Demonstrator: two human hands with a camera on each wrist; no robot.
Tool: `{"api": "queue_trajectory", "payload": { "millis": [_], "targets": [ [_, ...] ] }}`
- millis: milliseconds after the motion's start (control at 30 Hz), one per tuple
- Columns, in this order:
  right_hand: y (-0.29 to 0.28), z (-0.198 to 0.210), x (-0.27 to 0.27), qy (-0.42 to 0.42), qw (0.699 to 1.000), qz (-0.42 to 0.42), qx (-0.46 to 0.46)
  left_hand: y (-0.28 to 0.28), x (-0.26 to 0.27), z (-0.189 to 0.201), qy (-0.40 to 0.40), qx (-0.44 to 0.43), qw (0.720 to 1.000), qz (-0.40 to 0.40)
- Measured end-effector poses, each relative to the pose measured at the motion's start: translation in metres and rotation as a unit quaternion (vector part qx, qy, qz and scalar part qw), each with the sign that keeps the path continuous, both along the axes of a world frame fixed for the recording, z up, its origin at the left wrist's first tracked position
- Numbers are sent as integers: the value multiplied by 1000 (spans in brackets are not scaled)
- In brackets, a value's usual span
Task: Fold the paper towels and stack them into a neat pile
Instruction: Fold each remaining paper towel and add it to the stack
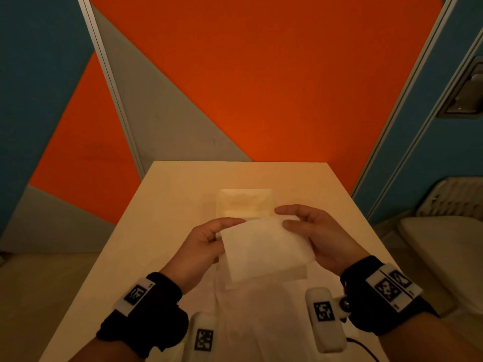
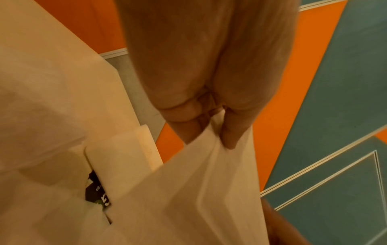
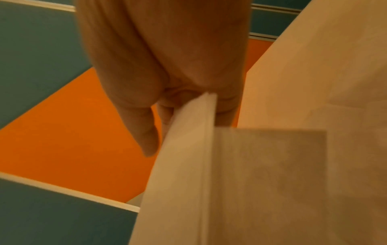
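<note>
Two hands hold one white paper towel (image 1: 257,248) in the air above the near half of the tabletop (image 1: 167,205). It looks folded, a flat doubled sheet tilted toward the person. The left hand (image 1: 206,244) pinches its left edge and the right hand (image 1: 317,235) pinches its upper right corner.

Only the left wrist view shows the thumb and fingers (image 2: 232,132) closed on bunched paper; the right wrist view shows the layered folded edge (image 3: 199,119) running between thumb and fingers.

More loose white paper (image 1: 251,317) lies under the held sheet at the near edge. A pale folded stack (image 1: 245,202) sits toward the far edge, partly hidden by the fingertips. Behind stands an orange, grey and blue wall (image 1: 261,74).
</note>
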State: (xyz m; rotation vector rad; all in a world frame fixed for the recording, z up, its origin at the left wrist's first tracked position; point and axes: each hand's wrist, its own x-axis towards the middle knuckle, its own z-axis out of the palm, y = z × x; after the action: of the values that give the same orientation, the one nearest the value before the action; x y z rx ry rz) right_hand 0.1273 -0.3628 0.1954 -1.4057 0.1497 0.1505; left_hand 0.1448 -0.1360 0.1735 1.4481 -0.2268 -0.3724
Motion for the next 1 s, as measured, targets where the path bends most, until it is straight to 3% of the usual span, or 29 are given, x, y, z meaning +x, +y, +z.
{"api": "queue_trajectory", "payload": {
  "millis": [167, 367, 467, 533, 600, 667, 767, 900, 1000],
  "targets": [
    [-1, 3, -3, -39, 998, 20, -44, 9, -4, 10, 102, -61, 991, -68],
    [4, 4, -4, -55, 993, 68, -84, -2, -4, 18, 11, 59, 996, -70],
    [6, 6, -3, -69, 991, 67, -92, -8, -4, 17, -6, 62, 998, -19],
    [8, 7, -2, -80, 990, 55, -102, -9, -2, 13, -67, 109, 991, 23],
    [10, 6, -2, -87, 989, 46, -108, -8, -1, 7, -171, 225, 957, 59],
    [14, 6, -2, -92, 989, 45, -110, -8, -3, 5, -260, 332, 903, 76],
    [18, 4, -2, -98, 988, 42, -108, -13, -10, 7, -295, 411, 858, 92],
    [21, 1, -1, -96, 994, -11, -58, -11, -10, 5, -312, 352, 871, 145],
    [13, 0, 1, -91, 992, -76, -35, 2, -3, 2, -221, 232, 936, 144]
  ]
}}
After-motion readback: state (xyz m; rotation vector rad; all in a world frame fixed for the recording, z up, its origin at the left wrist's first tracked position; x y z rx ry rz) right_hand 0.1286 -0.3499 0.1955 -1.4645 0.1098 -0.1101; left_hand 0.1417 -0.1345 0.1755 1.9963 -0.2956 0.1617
